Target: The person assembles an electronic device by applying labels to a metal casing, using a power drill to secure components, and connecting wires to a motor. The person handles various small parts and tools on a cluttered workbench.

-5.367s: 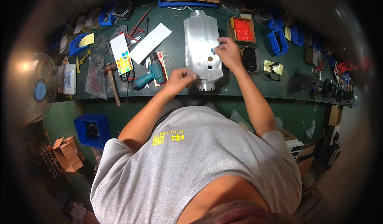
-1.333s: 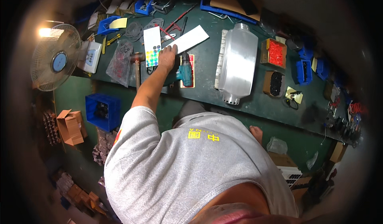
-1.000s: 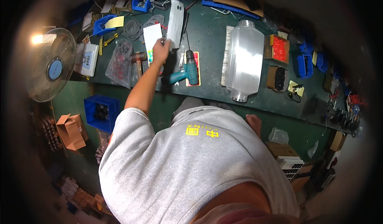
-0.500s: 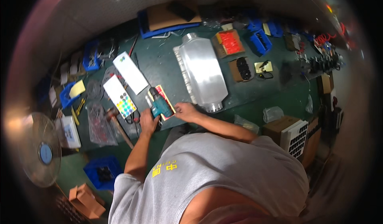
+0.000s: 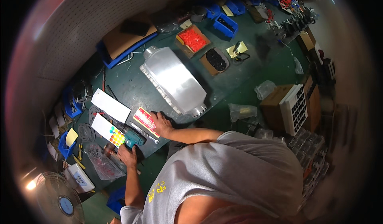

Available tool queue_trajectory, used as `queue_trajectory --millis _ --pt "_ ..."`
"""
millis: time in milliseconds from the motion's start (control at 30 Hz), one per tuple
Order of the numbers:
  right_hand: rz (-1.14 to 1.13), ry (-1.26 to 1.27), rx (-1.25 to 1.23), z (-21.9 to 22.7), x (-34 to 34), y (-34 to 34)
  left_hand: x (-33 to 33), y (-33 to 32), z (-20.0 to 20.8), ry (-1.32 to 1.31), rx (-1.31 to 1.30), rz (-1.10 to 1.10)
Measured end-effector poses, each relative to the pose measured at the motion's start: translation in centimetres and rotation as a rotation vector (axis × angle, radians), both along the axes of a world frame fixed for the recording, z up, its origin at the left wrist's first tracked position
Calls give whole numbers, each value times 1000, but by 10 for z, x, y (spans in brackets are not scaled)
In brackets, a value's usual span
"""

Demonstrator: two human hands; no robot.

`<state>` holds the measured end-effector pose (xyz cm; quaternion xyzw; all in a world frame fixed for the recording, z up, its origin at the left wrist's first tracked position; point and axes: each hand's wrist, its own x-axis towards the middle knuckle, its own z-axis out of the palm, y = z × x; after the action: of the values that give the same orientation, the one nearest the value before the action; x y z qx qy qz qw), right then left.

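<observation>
A teal cordless drill (image 5: 135,138) lies at the near left of the green bench. My left hand (image 5: 128,156) is closed at its lower left side, fingers partly hidden against it. My right hand (image 5: 161,124) rests over the right edge of a red-and-white printed card (image 5: 146,120), fingers apart. Between card and drill lies a metal wrench (image 5: 147,133). Left of the drill is a white panel (image 5: 100,125) with coloured round dots, its lower end partly hidden by the drill and hand. A second white panel (image 5: 111,105) lies beyond it.
A large silver metal housing (image 5: 173,78) stands mid-bench. Behind it are a box of red parts (image 5: 193,39), a box of black parts (image 5: 216,60) and a blue bin (image 5: 226,25). A plastic bag (image 5: 103,163) lies left; a fan (image 5: 64,202) stands lower left.
My left hand has moved the drill left, off the printed card. The wrench now shows fully. My right hand has come further over the card. The view has turned.
</observation>
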<state>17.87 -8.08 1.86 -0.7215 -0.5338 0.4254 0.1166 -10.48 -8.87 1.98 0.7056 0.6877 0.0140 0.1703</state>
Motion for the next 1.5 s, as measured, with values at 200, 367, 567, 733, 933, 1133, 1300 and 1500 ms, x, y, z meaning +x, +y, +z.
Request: queue_trajectory --millis 200,367,567,733,933,1133,1300,1500 --pt "37 336 256 13 26 -5 6 -2 1 -15 39 -10" --pt "-166 548 601 156 113 -16 19 -12 2 -71 216 -19" --pt "-611 -91 810 103 335 -13 76 -9 24 -328 393 8" --pt "-654 -665 604 60 504 -22 197 16 121 -599 451 39" --pt "-488 -529 390 1 614 -13 452 55 195 -798 229 -316" --pt "-473 -170 716 7 673 -30 694 105 106 -565 1 -738" --pt "-444 -401 740 28 727 -38 801 127 29 -172 -165 -686" --pt "-510 -477 767 12 766 -36 843 122 -14 -4 -102 -604"
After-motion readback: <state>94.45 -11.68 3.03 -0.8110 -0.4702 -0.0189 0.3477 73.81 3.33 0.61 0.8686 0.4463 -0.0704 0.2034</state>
